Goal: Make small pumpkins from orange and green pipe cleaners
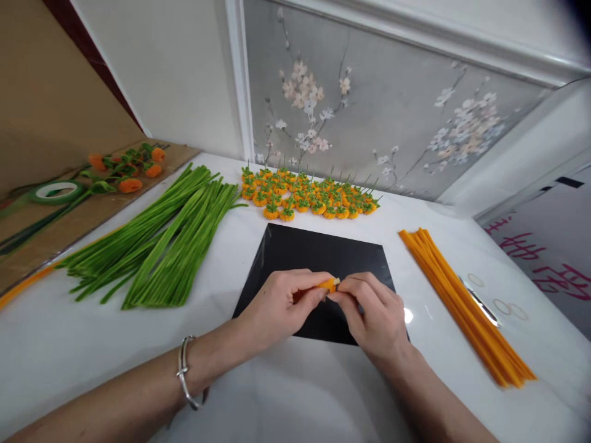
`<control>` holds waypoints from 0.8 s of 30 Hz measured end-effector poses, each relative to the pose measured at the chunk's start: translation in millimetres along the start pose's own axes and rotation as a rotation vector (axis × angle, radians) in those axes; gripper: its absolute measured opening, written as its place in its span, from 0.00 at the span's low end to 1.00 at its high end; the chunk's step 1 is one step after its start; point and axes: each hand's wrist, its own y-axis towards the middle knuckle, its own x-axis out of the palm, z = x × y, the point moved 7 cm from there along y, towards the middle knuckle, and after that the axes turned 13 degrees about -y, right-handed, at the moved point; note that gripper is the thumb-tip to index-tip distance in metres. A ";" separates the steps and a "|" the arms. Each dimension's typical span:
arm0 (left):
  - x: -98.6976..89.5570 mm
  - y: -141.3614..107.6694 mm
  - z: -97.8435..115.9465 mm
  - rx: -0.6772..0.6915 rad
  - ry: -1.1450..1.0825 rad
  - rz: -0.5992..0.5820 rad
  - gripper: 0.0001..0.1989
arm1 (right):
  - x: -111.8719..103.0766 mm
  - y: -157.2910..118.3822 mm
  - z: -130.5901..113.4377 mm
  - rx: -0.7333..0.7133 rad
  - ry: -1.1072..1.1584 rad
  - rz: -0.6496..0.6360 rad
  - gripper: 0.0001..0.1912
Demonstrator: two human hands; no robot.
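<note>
Fingers of our left hand (281,304) are closed in a pinch on a small fuzzy orange piece (327,283), with a pale bit (337,281) showing at its end. Our right hand (376,307) meets it there, thumb and forefinger drawn together at that end; we cannot tell exactly what lies between those fingertips. The piece is held above a flat black sheet (318,243) on the white marbled tabletop (258,394).

Beyond the sheet, we have dozens of little orange heads with green tops and thin stems (302,197) grouped near the wall; they look made up. Ours shows no green, so we judge it partly shaped, with its top and stem still lacking.

Plenty of material looks unused: long fuzzy green strips (180,246) at our left, and a bundle of fuzzy orange strips (462,301) at our right, beside a slim silver metal tool (482,304) and thin pale rings (501,307).
</note>
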 end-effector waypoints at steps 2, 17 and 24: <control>1.3 -0.6 0.4 -0.006 0.013 -0.009 0.11 | 0.4 -1.3 5.4 0.091 0.016 -0.001 0.05; -0.4 -10.6 11.3 0.217 0.353 0.140 0.07 | 11.0 1.1 -1.6 0.218 0.274 -0.137 0.06; 2.5 -13.4 28.1 0.405 0.574 0.174 0.08 | 25.1 -8.6 1.0 0.481 0.518 -0.162 0.11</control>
